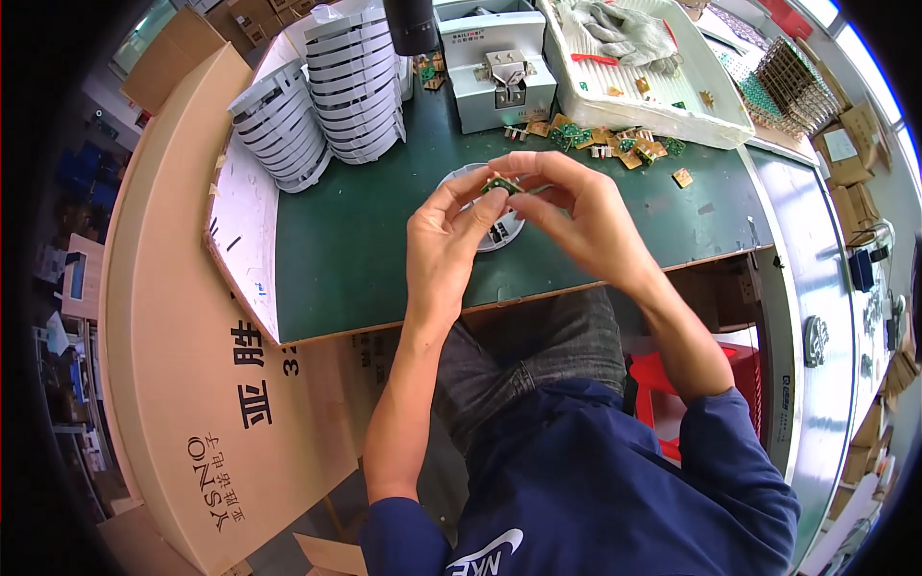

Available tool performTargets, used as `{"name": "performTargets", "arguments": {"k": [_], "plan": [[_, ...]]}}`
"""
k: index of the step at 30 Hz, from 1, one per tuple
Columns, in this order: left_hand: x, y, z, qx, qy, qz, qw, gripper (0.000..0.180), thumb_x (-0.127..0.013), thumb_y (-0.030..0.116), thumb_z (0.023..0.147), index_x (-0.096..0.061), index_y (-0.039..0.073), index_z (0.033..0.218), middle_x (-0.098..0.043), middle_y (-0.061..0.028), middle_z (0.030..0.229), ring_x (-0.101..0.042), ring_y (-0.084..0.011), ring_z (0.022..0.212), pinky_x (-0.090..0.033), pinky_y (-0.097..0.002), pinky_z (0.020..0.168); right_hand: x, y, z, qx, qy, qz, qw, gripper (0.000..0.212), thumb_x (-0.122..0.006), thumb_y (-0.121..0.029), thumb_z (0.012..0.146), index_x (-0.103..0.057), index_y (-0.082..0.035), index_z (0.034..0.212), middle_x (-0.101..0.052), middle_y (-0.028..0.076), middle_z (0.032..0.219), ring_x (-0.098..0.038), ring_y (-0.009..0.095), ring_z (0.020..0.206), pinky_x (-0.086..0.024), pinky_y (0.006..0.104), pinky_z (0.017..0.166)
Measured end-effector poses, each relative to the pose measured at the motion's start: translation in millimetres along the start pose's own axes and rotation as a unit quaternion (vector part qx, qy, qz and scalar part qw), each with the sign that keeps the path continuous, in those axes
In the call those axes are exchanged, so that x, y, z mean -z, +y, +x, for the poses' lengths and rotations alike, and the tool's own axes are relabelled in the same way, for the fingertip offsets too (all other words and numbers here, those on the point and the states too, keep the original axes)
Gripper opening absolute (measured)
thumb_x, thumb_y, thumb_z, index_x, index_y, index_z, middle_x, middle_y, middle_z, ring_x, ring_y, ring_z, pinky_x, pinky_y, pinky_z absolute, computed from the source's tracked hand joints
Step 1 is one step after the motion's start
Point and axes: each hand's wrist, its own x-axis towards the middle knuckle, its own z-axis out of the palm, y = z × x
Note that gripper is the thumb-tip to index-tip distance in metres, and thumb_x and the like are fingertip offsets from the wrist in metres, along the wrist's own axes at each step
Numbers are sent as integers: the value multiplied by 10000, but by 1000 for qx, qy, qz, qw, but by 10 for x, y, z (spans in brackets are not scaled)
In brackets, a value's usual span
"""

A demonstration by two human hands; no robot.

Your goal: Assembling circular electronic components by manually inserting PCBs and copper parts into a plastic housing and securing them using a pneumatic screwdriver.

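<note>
A small green circuit board is pinched between the fingertips of both hands, above the green-topped bench. My left hand is closed on its left side with thumb and fingers. From the right, my right hand grips the same board, its index finger arched over the top. Below the hands, a round pale grey plastic casing lies on the bench, with dark parts inside it. The hands partly cover this casing and much of the board.
Two stacks of pale casings stand at the back left. Beside them are a dark hanging cylinder and a grey boxy machine. Loose circuit boards lie before a white foam tray holding a grey glove. A large carton flanks the left.
</note>
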Motion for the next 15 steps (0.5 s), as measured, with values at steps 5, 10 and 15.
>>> {"name": "performTargets", "arguments": {"k": [5, 10, 15], "plan": [[6, -7, 3, 85, 29, -133, 987, 352, -763, 151, 962, -637, -16, 1245, -692, -71, 1142, -677, -110, 1011, -564, -273, 920, -153, -45, -45, 124, 96, -192, 969, 434, -770, -6, 863, -683, -92, 1279, -684, 119, 1117, -698, 228, 907, -583, 338, 801], [-3, -35, -23, 29, 28, -44, 998, 348, -750, 178, 977, -638, -22, 1240, -693, -74, 1160, -677, -124, 1031, -549, -279, 947, -148, 29, -68, 99, 105, -199, 969, 389, -766, 10, 866, -707, -57, 1244, -676, 107, 1129, -687, 189, 945, -576, 312, 813], [66, -1, -51, -64, 10, -9, 998, 355, -701, 222, 1015, -649, -22, 1268, -701, -74, 1189, -672, -136, 1058, -533, -291, 970, -49, 146, -46, -27, 53, 33, 998, 394, -691, 62, 928, -693, -42, 1307, -678, 42, 1186, -645, 97, 991, -547, 261, 923]]}}
